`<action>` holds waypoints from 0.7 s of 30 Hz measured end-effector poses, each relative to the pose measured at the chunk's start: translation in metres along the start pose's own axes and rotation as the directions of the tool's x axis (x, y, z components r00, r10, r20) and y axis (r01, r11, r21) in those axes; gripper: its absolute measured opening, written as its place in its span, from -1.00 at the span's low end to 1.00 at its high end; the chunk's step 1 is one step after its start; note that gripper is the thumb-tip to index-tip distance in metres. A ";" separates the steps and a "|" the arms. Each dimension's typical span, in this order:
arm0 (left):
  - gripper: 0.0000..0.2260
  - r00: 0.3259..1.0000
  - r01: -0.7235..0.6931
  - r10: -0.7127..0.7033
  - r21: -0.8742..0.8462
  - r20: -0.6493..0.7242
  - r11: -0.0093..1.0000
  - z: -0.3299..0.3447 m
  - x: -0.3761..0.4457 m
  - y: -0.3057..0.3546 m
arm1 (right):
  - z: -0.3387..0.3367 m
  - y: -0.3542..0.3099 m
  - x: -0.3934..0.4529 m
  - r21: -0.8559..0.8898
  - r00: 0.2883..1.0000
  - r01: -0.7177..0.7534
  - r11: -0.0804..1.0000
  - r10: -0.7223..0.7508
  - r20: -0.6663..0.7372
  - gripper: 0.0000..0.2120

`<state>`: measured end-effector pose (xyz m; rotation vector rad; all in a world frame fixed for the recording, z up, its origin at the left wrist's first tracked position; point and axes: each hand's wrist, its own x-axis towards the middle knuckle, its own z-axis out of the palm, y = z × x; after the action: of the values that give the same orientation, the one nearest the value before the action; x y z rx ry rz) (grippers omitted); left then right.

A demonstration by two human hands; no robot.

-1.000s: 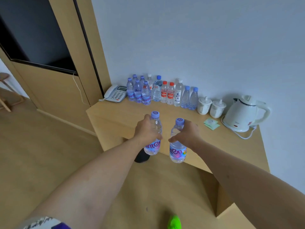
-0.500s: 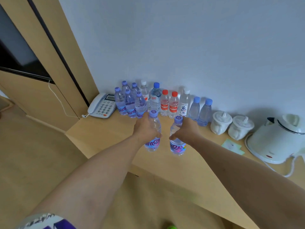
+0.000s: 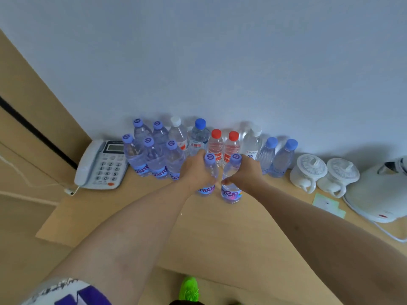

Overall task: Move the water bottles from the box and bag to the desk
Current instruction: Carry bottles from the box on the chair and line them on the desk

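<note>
My left hand (image 3: 195, 170) grips a clear water bottle with a purple cap (image 3: 208, 186). My right hand (image 3: 247, 172) grips a second purple-capped bottle (image 3: 231, 192) right beside it. Both bottles stand upright, low over or on the wooden desk (image 3: 220, 234), just in front of the row of bottles. That row (image 3: 198, 139) stands along the wall: several purple-capped ones at the left, white-, blue- and red-capped ones to the right. The box and bag are not in view.
A white telephone (image 3: 100, 166) sits at the desk's left end. Two white lidded cups (image 3: 308, 170) and a white electric kettle (image 3: 378, 194) with its cord stand at the right, with green paper packets (image 3: 328, 204) in front. A green shoe (image 3: 189, 289) shows below the desk's front edge.
Both hands have carried their bottles forward over the desk, up to the row at the wall. The view has moved closer to the desk.
</note>
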<state>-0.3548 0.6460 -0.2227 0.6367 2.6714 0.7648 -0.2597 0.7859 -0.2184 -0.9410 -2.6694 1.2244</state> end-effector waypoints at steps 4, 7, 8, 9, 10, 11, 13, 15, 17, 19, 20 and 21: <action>-0.35 0.994 -0.082 0.085 -0.036 0.075 0.996 -0.007 0.035 -0.009 | 0.010 -0.015 0.018 0.041 0.997 -0.023 0.999 0.026 -0.074 -0.47; -0.42 0.985 -0.117 0.119 -0.026 0.122 0.993 -0.016 0.050 -0.012 | 0.017 -0.025 0.025 0.077 0.993 -0.021 0.997 0.030 -0.119 -0.49; -0.46 0.982 -0.117 0.116 -0.001 0.151 0.993 -0.020 0.055 -0.012 | 0.020 -0.027 0.027 0.075 0.992 -0.021 0.997 0.030 -0.126 -0.50; -0.50 0.976 -0.120 0.112 0.033 0.184 0.992 -0.026 0.059 -0.012 | 0.022 -0.028 0.029 0.066 0.991 -0.022 0.998 0.030 -0.130 -0.50; -0.53 0.969 -0.128 0.111 0.066 0.222 0.990 -0.032 0.064 -0.010 | 0.024 -0.029 0.030 0.053 0.991 -0.026 0.998 0.033 -0.133 -0.49; -0.55 0.957 -0.145 0.116 0.092 0.265 0.985 -0.039 0.068 -0.007 | 0.026 -0.029 0.031 0.038 0.991 -0.034 0.999 0.038 -0.130 -0.46; -0.55 0.923 -0.200 0.139 0.136 0.359 0.970 -0.052 0.074 0.000 | 0.027 -0.033 0.031 -0.027 0.993 -0.062 0.998 0.059 -0.106 -0.43; -0.55 0.881 -0.261 0.152 0.191 0.448 0.946 -0.060 0.075 0.006 | 0.024 -0.038 0.032 -0.126 0.996 -0.062 0.990 0.053 -0.073 -0.50; -0.59 0.873 -0.300 0.165 0.239 0.459 0.923 -0.063 0.073 0.009 | 0.018 -0.044 0.032 -0.210 0.998 -0.040 0.977 0.029 -0.054 -0.57; -0.67 0.901 -0.297 0.175 0.269 0.397 0.916 -0.066 0.072 0.010 | 0.012 -0.049 0.032 -0.256 0.998 -0.033 0.966 0.017 -0.064 -0.55; -0.69 0.915 -0.280 0.168 0.277 0.366 0.919 -0.067 0.071 0.010 | 0.010 -0.049 0.031 -0.261 0.997 -0.028 0.965 0.010 -0.070 -0.54; -0.69 0.928 -0.263 0.160 0.287 0.337 0.921 -0.069 0.071 0.010 | 0.008 -0.049 0.031 -0.256 0.997 -0.021 0.966 0.001 -0.076 -0.53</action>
<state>-0.4393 0.6584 -0.1719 1.0531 2.4754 0.2344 -0.3120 0.7729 -0.1949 -1.0107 -2.8116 0.8375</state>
